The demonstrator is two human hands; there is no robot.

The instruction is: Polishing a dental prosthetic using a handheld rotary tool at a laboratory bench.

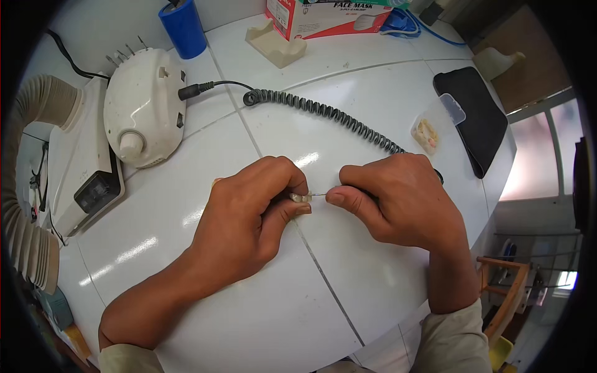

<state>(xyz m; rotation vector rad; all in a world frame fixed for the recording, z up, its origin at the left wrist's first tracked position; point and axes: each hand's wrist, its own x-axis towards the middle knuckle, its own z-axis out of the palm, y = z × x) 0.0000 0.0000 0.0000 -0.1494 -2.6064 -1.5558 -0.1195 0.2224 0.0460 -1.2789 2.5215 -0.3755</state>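
Between thumb and fingers of my left hand point(242, 214) is a small whitish dental piece point(301, 198) with tooth-like bumps. My right hand point(401, 199) is closed around a rotary handpiece, whose body is mostly hidden by the fingers. A thin metal bur point(319, 194) sticks out past the right thumb and reaches the dental piece's right side; I cannot tell whether it touches. A black coiled cord point(323, 110) runs from the white control unit point(146, 102) at the left to behind my right hand. Both hands are over the white tiled table point(249, 323).
At the left stand a white machine point(81, 161) and a ribbed hose point(22, 180). Along the back are a blue cylinder point(183, 31), a beige tray point(277, 46) and a mask box point(329, 22). A clear container point(429, 133) and a black pouch point(476, 112) lie at the right.
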